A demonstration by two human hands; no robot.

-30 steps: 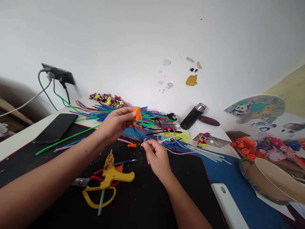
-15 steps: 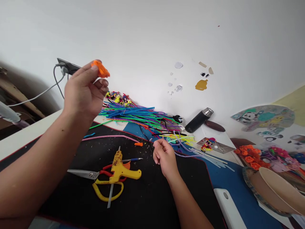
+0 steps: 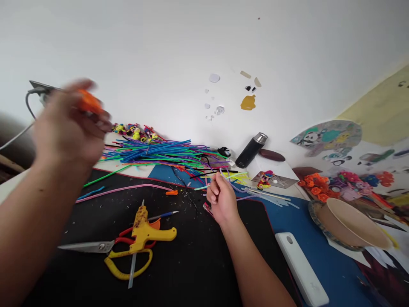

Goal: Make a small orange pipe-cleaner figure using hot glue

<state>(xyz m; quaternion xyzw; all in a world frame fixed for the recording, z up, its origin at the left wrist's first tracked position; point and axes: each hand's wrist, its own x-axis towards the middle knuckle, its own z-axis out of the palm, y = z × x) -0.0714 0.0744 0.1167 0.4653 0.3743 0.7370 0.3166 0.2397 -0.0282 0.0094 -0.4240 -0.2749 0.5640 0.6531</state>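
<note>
My left hand (image 3: pixel 68 123), raised at the left and blurred by motion, pinches a small orange fuzzy piece (image 3: pixel 89 102), which looks like shaped pipe cleaner. Lower and right of centre, my right hand (image 3: pixel 222 198) is closed with its fingers curled together. Whatever is in it, if anything, is hidden. A pink-tipped object (image 3: pixel 207 208) lies beside that wrist on the black mat (image 3: pixel 188 268). Another orange bit (image 3: pixel 171 193) rests left of my right hand. A yellow glue gun (image 3: pixel 150 232) lies over large scissors (image 3: pixel 86 246), with a blue pen (image 3: pixel 168 214) behind it.
A heap of coloured pipe cleaners (image 3: pixel 153 151) lies by the wall, with small figures (image 3: pixel 136 131) behind. A black flask (image 3: pixel 251 151) leans at the back. A white case (image 3: pixel 302 268), a bowl (image 3: pixel 354 221) and orange flowers (image 3: pixel 316 183) are at the right.
My view has turned to the right. The left hand, with the orange piece, has moved left in the picture; the right hand stays closed near the yellow and purple pipe cleaners.
</note>
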